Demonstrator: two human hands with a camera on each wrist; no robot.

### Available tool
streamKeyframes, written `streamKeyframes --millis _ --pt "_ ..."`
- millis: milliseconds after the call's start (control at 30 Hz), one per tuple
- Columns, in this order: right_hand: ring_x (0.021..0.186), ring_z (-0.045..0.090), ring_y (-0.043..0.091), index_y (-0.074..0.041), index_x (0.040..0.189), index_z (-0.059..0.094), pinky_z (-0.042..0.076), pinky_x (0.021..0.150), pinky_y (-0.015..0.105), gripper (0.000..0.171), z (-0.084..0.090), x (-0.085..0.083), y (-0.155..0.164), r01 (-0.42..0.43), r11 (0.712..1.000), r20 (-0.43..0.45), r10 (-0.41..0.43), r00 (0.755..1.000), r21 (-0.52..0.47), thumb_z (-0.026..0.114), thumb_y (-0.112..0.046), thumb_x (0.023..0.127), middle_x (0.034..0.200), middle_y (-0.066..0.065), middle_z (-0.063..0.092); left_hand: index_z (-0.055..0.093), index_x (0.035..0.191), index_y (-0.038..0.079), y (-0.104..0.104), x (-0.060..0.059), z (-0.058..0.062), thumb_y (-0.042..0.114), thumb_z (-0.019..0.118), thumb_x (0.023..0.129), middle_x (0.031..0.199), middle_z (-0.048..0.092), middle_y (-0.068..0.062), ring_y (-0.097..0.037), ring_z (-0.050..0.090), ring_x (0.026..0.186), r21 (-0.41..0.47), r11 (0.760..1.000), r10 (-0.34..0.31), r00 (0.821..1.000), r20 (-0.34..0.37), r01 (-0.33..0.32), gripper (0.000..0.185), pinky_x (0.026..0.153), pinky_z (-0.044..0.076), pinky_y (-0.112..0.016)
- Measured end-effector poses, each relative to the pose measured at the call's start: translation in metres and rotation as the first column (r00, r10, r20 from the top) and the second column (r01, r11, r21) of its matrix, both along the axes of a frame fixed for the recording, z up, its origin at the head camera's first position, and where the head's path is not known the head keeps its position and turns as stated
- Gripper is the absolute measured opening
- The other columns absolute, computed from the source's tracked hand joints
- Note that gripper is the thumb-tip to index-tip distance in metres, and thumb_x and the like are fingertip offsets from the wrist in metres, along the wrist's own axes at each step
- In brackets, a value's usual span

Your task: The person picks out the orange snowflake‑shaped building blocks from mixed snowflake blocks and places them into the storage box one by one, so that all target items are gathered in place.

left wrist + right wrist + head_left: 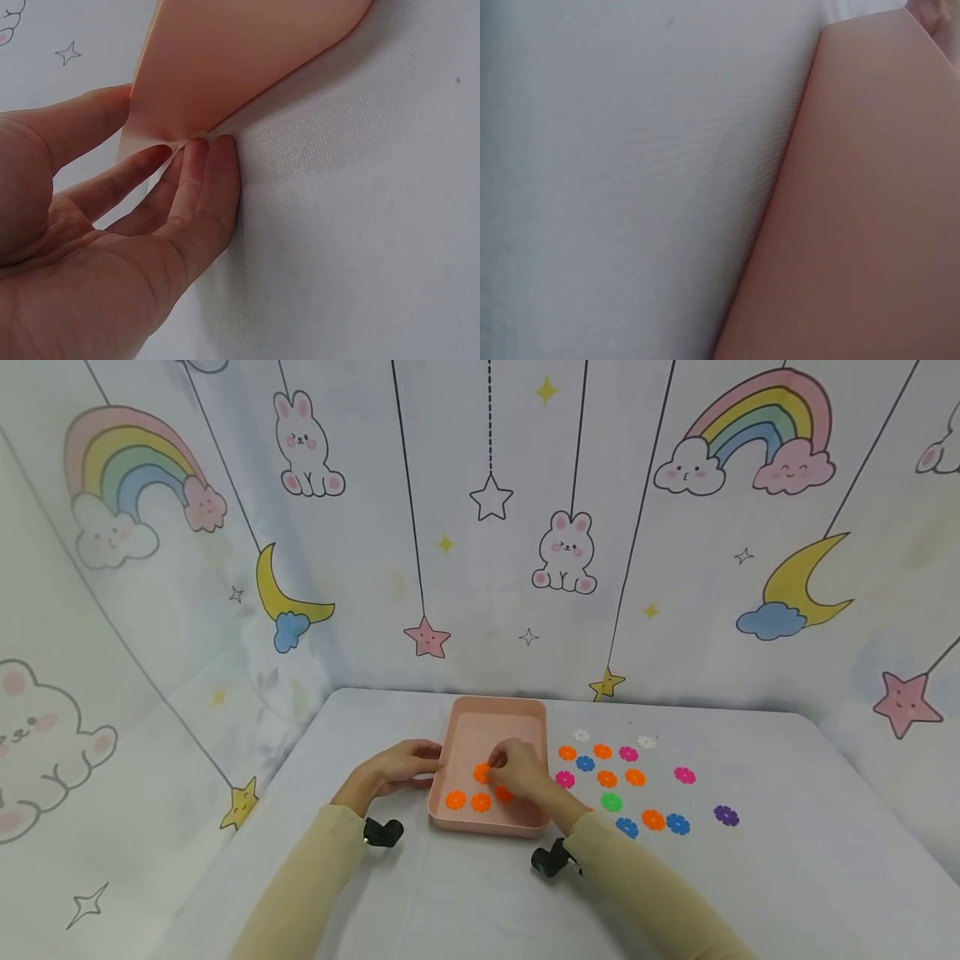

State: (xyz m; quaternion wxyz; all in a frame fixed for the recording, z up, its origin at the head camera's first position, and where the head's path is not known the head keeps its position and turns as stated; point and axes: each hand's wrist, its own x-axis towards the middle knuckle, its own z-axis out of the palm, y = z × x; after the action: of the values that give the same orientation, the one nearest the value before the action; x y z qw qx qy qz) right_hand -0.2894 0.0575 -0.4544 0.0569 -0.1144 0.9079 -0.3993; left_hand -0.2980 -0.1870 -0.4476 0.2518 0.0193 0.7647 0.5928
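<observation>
A pink tray stands on the white-covered table. My left hand rests at the tray's left side; in the left wrist view, the fingertips of this hand meet the outer wall low down, with the thumb higher up. Inside the tray, my right hand pinches an orange flower-shaped disc at its fingertips. More orange discs lie flat near the tray's front end, one partly under the right hand. The right wrist view shows the tray's outer wall, with the right hand out of sight.
Right of the tray lie scattered flower-shaped discs: orange, blue, pink, white, one green and one purple. A patterned cloth hangs behind the table and along its left side.
</observation>
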Motion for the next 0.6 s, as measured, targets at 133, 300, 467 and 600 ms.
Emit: streamKeyframes --millis 133,300,467,600 --pt "0.073 0.057 0.019 -0.004 0.094 0.07 0.055 0.062 0.025 0.01 0.0005 0.0006 0.0013 0.009 1.0 0.008 -0.009 1.0 0.006 0.078 -0.008 0.089 0.086 0.005 0.064 0.046 0.148 -0.004 0.0009 -0.0005 0.0004 0.009 0.062 0.102 0.147 0.05 -0.02 -0.03 0.058 0.125 0.002 1.0 0.002 1.0 0.002 -0.002 0.05 0.108 0.05 -0.049" --pt "0.07 0.057 0.018 -0.004 0.093 0.07 0.055 0.061 0.024 0.01 0.0002 0.0004 0.0017 0.008 1.0 0.005 -0.008 1.0 0.018 0.078 -0.007 0.089 0.085 0.005 0.063 0.045 0.148 -0.004 0.0018 -0.0005 0.001 0.01 0.062 0.103 0.148 0.05 -0.021 -0.03 0.057 0.125 -0.005 1.0 0.002 1.0 0.002 -0.002 0.051 0.108 0.05 -0.049" --pt "0.072 0.057 0.018 -0.003 0.093 0.07 0.056 0.064 0.025 0.01 -0.0008 0.0004 0.0027 -0.007 0.999 -0.014 0.007 1.0 0.044 0.078 -0.008 0.09 0.085 0.005 0.062 0.045 0.148 -0.004 0.0022 0.0001 0.0008 0.01 0.062 0.102 0.148 0.05 -0.021 -0.03 0.058 0.124 -0.011 1.0 0.004 1.0 0.01 -0.004 0.051 0.107 0.051 -0.048" --pt "0.078 0.056 0.019 -0.003 0.098 0.069 0.057 0.069 0.027 0.013 0.0038 0.0042 0.0062 -0.035 0.998 -0.026 0.036 0.999 0.049 0.076 -0.011 0.092 0.089 0.005 0.062 0.045 0.148 -0.003 0.0021 -0.0002 -0.0002 0.01 0.062 0.102 0.148 0.05 -0.021 -0.03 0.058 0.124 -0.015 1.0 0.009 1.0 0.006 -0.009 0.051 0.107 0.051 -0.048"
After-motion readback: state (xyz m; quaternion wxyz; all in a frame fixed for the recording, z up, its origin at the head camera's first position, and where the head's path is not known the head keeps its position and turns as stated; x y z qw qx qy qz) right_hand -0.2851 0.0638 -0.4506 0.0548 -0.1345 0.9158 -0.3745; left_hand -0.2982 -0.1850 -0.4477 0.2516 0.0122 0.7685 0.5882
